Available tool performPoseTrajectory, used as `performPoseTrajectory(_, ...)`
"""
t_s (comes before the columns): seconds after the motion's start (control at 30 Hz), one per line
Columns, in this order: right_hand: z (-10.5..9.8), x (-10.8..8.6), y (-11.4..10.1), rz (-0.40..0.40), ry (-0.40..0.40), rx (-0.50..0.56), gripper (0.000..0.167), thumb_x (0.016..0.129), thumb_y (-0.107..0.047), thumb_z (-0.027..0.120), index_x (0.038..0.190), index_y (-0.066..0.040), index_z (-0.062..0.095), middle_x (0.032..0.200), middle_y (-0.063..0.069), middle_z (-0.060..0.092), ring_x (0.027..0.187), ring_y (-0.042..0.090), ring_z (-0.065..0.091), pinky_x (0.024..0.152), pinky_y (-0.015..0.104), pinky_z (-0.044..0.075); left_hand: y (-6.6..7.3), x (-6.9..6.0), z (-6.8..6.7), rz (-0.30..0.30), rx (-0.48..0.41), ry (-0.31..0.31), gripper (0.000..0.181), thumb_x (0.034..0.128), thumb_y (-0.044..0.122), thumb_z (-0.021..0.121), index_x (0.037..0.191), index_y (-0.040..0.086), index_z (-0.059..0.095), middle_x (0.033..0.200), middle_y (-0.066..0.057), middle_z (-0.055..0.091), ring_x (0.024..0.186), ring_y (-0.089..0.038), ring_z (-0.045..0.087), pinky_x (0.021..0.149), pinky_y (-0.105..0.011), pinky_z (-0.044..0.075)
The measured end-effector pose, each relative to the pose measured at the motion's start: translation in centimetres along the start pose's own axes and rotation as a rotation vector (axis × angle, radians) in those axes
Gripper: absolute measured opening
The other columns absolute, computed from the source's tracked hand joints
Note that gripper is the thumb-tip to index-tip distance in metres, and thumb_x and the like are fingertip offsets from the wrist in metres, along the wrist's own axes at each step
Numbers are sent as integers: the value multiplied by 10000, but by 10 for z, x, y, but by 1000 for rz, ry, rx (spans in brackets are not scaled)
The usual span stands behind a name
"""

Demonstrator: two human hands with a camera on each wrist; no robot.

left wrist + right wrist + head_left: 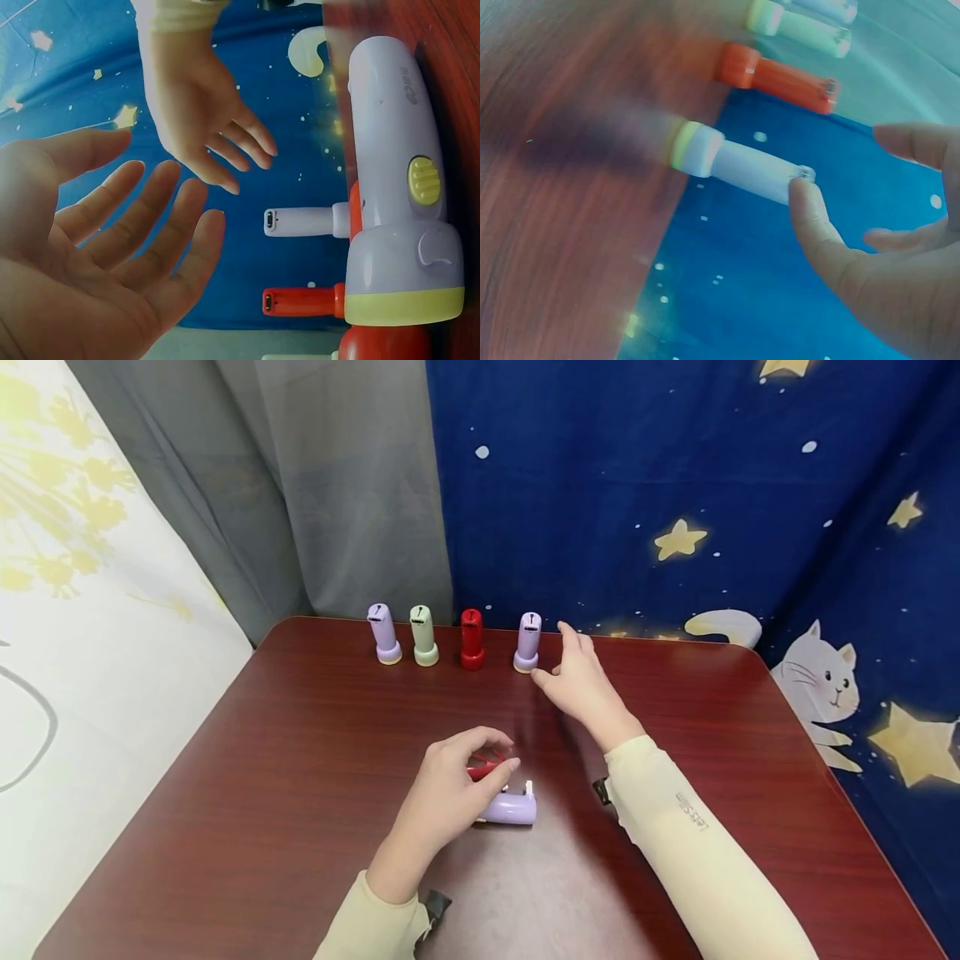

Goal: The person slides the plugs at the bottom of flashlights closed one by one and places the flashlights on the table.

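Lying lilac torch (512, 810): on table (337, 735) | left grip (453, 781): released, close by | red item (486, 769): partly hidden, just beyond | right grip (581, 677): released, beside upright lilac torch (529, 639) | row leftward: red torch (472, 639), green torch (423, 637)

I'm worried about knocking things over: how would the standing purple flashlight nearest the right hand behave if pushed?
The purple flashlight could tip if bumped near its top, being tall and narrow, though its wider end is down. Its shell looks like hard plastic, so it should stay stiff. Once toppled, its rounded body might roll.
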State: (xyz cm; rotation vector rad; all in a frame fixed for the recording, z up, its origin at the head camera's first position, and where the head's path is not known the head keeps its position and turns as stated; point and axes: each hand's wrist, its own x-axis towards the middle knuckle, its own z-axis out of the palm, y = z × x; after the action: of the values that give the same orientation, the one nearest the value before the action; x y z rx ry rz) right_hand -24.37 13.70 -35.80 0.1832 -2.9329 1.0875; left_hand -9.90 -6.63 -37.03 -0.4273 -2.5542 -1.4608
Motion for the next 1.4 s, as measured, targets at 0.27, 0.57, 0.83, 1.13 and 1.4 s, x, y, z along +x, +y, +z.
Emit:
performPoseTrajectory(0.27, -16, -39, -2, -28, 36, 32, 797, 1005, -302, 675, 1663, -72, 288, 1662, 238, 335, 1240, 353, 679, 1131, 534, 516, 0, 7, -12, 14, 38, 28, 159, 976, 202, 780, 1133, 189, 761, 1053, 50, 771, 969, -92, 737, 908, -329, 659)
performPoseTrajectory(0.57, -20, -77, 11, 34, 35, 44, 722, 1037, -305, 630, 1645, -56, 331, 1661, 243, 336, 1311, 376, 634, 1119, 563, 519, 0, 11, -27, 11, 73, 54, 157, 992, 199, 747, 1145, 163, 759, 1058, 28, 773, 958, -113, 736, 911, -342, 657)
performPoseTrajectory(0.83, -17, -98, 16, 70, 30, 49, 683, 1040, -300, 630, 1629, -72, 370, 1643, 235, 367, 1335, 393, 610, 1121, 570, 515, -2, 13, -32, 34, 161, 62, 195, 994, 222, 746, 1175, 152, 759, 1062, 6, 777, 938, -148, 726, 899, -384, 648)
performPoseTrajectory(1.13, -13, -103, 14, 62, 10, 55, 655, 1057, -345, 601, 1623, -92, 388, 1640, 223, 387, 1370, 394, 590, 1148, 592, 484, -6, 13, -19, -13, 354, -277, 309, 959, 297, 793, 1238, 175, 739, 1146, -26, 771, 1013, -218, 719, 896, -416, 630)
performPoseTrajectory(1.4, -6, -105, 15, 37, -10, 32, 639, 1046, -318, 614, 1596, -59, 419, 1606, 237, 430, 1346, 407, 597, 1120, 586, 502, -6, 9, 1, 31, 496, -385, 320, 927, 292, 821, 1205, 154, 741, 1051, -24, 761, 894, -175, 679, 806, -391, 600)
